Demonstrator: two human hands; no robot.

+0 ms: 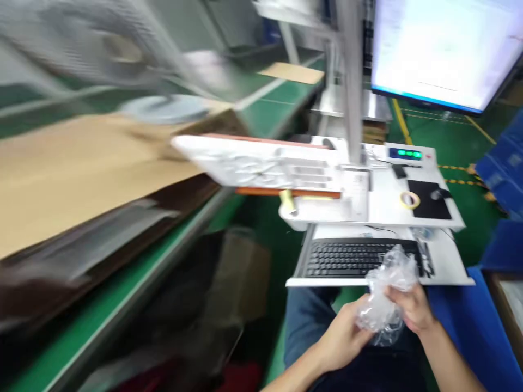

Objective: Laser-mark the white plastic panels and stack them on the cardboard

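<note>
A crumpled clear plastic bag (pixel 388 305) is held between both hands above the lap, in front of the keyboard tray. My left hand (pixel 345 335) grips its lower left side, with the fingers closed on the film. On the right side, my right hand (pixel 411 307) pinches the bag. Whether anything is inside the plastic is too blurred to tell. Just beyond the bag lies a black keyboard (pixel 347 256), whose right part the bag partly covers.
A white desk (pixel 388 201) carries a tape roll (pixel 409 200), a mouse and a green-lit display. A monitor (pixel 441 49) stands at upper right. Cardboard (pixel 81 169) and a fan are at left. Blue bins (pixel 469 321) stand at right.
</note>
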